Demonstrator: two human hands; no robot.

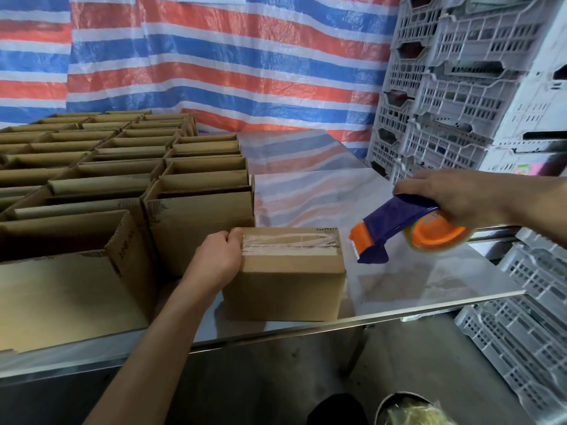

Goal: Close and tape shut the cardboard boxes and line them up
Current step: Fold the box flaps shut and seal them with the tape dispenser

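A small closed cardboard box stands near the table's front edge, with clear tape along its top seam. My left hand grips the box's upper left end. My right hand holds a purple and orange tape dispenser in the air, just right of the box and apart from it. Several open cardboard boxes fill the left half of the table in rows, flaps up.
The shiny metal table has bare surface to the right of the closed box. White plastic crates are stacked at the back right, more crates stand on the floor at right. A striped tarp hangs behind.
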